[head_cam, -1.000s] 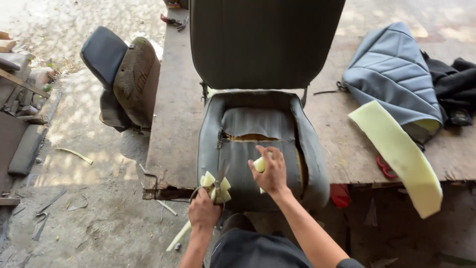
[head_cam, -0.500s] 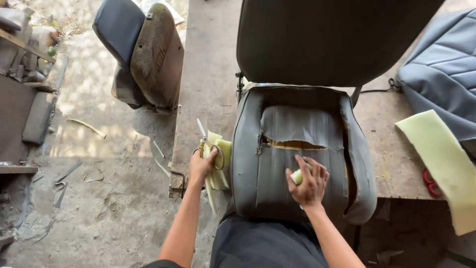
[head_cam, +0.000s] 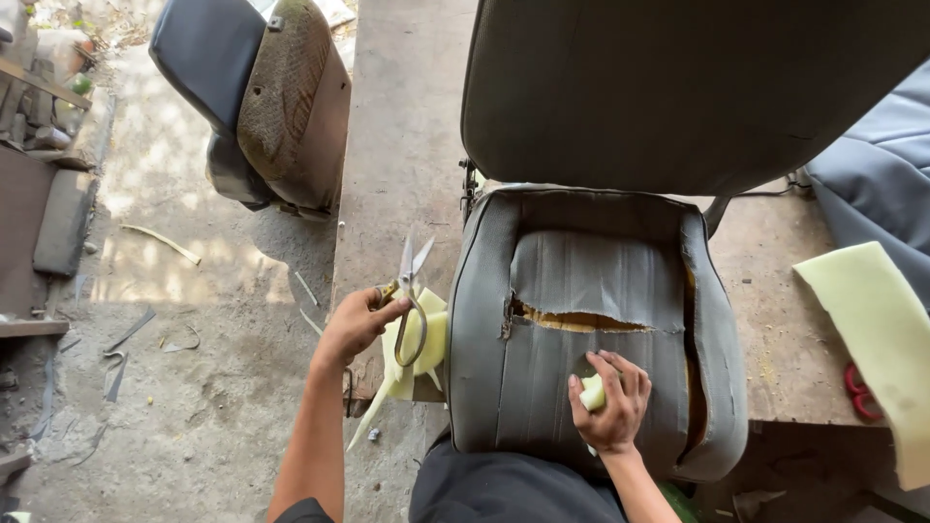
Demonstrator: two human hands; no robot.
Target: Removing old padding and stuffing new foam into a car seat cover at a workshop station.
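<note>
My left hand [head_cam: 354,324] has swung out, gripping scissors [head_cam: 411,291] and foam scraps [head_cam: 418,341]; right hand [head_cam: 610,407] clutches foam [head_cam: 592,392]; the seat [head_cam: 591,329] tear stays open.

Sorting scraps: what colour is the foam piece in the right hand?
Pale yellow-green foam piece, head view.

Single head camera, steeply downward, close over car seat [head_cam: 591,320]

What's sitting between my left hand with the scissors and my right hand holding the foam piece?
In the head view, between the left hand with the scissors and the right hand holding the foam piece lie pale foam offcuts, then the torn seat cushion's grey left bolster.
</note>
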